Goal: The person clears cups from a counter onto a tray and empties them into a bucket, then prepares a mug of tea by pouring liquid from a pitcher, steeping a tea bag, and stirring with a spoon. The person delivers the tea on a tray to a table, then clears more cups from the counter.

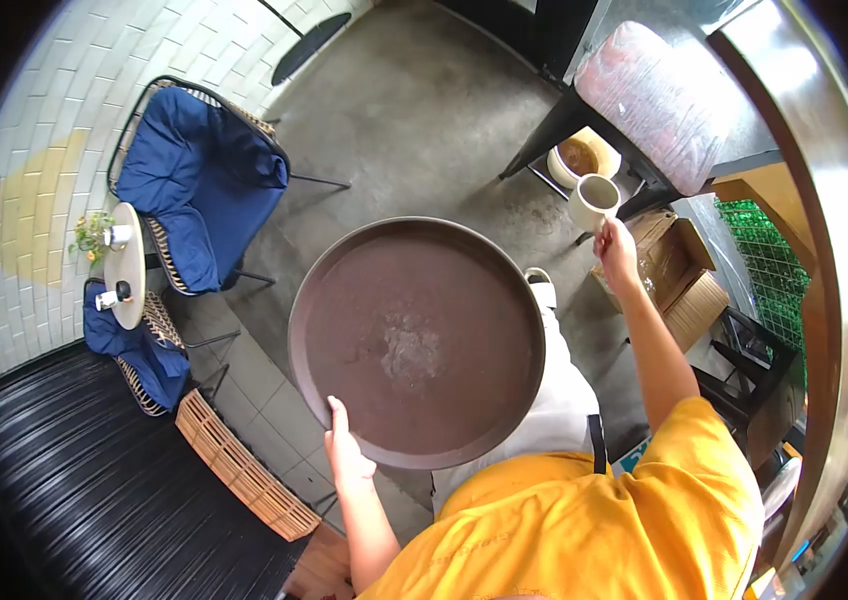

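Observation:
A large round brown tray [424,270] with a raised rim is held level in front of my body. On its middle is a pale, worn or wet-looking patch. My left hand [350,462] grips the tray's near left rim, thumb up over the edge and the other fingers hidden beneath. Out to the right, my right hand [618,252] is closed on the handle side of a cream mug [586,214]. The mug is apart from the tray, its mouth facing up, and what is inside cannot be made out.
Past the mug stands a white bucket [560,172] with brown contents, beside a plastic-wrapped seat [649,105]. An open cardboard box [689,245] lies on the floor at right. Left are a blue cushioned chair [234,215] and a small round table [125,268] with a potted plant [94,235].

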Demonstrator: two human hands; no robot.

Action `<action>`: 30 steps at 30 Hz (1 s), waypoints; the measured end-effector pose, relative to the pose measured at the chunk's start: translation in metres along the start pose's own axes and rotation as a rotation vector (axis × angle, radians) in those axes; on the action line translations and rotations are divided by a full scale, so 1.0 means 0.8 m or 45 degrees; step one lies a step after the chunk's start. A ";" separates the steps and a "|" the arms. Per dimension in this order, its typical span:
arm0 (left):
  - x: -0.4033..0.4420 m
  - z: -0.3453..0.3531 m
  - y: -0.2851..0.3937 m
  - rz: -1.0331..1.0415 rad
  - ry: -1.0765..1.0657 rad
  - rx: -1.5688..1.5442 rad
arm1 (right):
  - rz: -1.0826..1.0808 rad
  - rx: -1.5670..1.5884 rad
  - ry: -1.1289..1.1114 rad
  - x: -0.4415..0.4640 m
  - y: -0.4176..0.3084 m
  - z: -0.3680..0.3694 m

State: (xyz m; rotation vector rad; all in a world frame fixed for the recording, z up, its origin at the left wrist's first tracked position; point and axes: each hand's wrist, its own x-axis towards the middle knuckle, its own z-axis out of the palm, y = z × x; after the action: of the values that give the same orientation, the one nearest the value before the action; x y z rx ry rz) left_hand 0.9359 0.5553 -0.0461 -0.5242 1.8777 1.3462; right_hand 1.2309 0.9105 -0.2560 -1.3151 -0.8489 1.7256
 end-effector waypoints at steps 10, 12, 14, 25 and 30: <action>-0.041 -0.002 0.026 0.115 -0.447 -0.100 | -0.223 0.016 -0.587 -0.315 -0.239 0.125; -0.038 0.006 0.028 0.098 -0.604 -0.198 | -0.229 -0.070 -0.668 -0.330 -0.248 0.139; -0.035 0.006 0.022 0.011 -0.833 -0.321 | -0.209 -0.104 -0.717 -0.345 -0.249 0.156; -0.098 0.011 0.030 0.071 -1.001 -0.233 | -0.302 -0.375 -0.644 -0.376 -0.242 0.157; -0.103 0.016 0.038 0.053 -1.034 -0.181 | -0.360 -0.394 -0.561 -0.397 -0.255 0.148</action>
State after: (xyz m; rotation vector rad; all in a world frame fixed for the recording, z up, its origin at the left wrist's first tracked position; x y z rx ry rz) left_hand 0.9708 0.5701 0.0342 0.0198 1.1351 1.4346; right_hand 1.2023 0.7189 0.0885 -0.9484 -1.5270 1.7235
